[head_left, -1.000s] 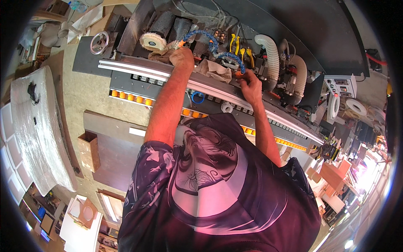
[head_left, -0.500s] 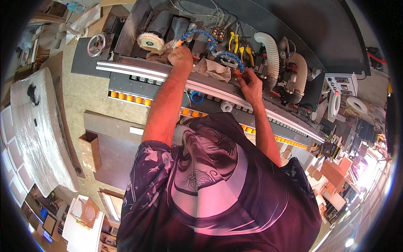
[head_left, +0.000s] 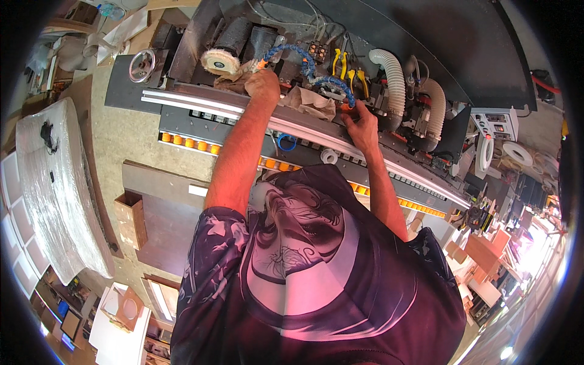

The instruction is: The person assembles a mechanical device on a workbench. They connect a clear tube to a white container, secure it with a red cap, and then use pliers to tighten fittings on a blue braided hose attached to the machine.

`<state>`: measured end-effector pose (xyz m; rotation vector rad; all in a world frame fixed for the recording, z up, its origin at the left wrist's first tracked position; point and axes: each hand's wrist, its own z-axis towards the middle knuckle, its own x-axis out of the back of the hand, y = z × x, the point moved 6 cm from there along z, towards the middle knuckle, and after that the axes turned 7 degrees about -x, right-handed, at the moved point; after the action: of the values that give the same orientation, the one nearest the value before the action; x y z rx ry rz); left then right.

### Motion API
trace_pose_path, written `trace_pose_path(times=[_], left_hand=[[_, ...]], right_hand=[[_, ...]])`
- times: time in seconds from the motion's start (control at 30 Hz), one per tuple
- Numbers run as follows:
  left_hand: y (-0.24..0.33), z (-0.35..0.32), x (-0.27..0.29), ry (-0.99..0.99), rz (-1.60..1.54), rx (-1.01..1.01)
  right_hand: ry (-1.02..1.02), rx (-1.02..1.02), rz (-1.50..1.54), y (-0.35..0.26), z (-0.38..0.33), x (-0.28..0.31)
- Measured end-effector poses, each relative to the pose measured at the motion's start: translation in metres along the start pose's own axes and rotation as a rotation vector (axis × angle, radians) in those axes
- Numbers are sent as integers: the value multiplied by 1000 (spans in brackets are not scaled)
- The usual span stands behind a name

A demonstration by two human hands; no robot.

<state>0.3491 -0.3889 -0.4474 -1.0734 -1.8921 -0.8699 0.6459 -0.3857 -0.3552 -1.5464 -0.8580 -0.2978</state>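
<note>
A blue segmented hose (head_left: 304,58) with orange ends bends in an arc across the inside of the machine. At its right end, my right hand (head_left: 361,123) is closed with thumb and fingers at the orange nozzle (head_left: 347,106). My left hand (head_left: 263,85) is curled beside the other orange end (head_left: 262,64), just right of the fluffy round buffing wheel (head_left: 220,62). What its fingers hold is hidden. Crumpled brown paper (head_left: 310,103) lies between the hands, and more of it shows left of my left hand.
Yellow-handled pliers (head_left: 339,62) stand behind the hose. Pale ribbed ducts (head_left: 395,82) rise to the right. A metal rail (head_left: 201,103) runs along the machine's front, with a blue ring (head_left: 286,142) and a white roll (head_left: 328,156) below it. A control panel (head_left: 496,125) is at far right.
My right hand has shifted very slightly at the orange nozzle. My left hand stays in nearly the same place, and the whole view has drifted slightly.
</note>
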Motion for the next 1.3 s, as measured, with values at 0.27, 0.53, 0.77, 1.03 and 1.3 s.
trace_pose_path(times=[0.27,0.53,0.77,1.03,1.3], left_hand=[[3,-2,6,11,5,6],[5,-2,4,-49,35,12],[7,-2,8,-49,29,21],[3,3,0,3,10,-6],[2,1,-2,49,-2,6]], right_hand=[[27,6,57,-2,5,-3],[43,-13,93,7,7,-5],[83,-36,50,24,12,-10],[15,-69,72,23,10,-10],[-8,-73,-56,8,-6,11]])
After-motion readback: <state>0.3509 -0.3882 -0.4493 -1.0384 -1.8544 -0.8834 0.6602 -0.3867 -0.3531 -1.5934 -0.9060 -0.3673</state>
